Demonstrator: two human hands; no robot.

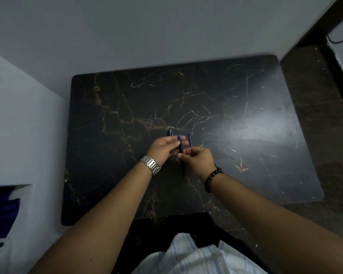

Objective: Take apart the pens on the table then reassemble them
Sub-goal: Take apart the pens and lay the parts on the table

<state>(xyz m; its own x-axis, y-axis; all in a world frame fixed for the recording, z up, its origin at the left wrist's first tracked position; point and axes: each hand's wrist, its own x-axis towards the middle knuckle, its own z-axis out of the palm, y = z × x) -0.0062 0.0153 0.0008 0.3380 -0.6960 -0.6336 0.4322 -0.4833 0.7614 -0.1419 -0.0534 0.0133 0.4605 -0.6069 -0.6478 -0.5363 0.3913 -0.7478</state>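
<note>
So I've got both hands over the black marble table (236, 135) right now. My left hand (162, 148) pinches the upper end of a dark blue pen (181, 153), thumb and fingers closed around it, while my right hand (197, 160) grips it just below, fingers curled tight on the barrel. The pen's lower end sticks out under my right hand. Another pen piece (170, 132) lies just beyond my left fingers, and a thin blue refill (190, 139) sits just past my right hand.
</note>
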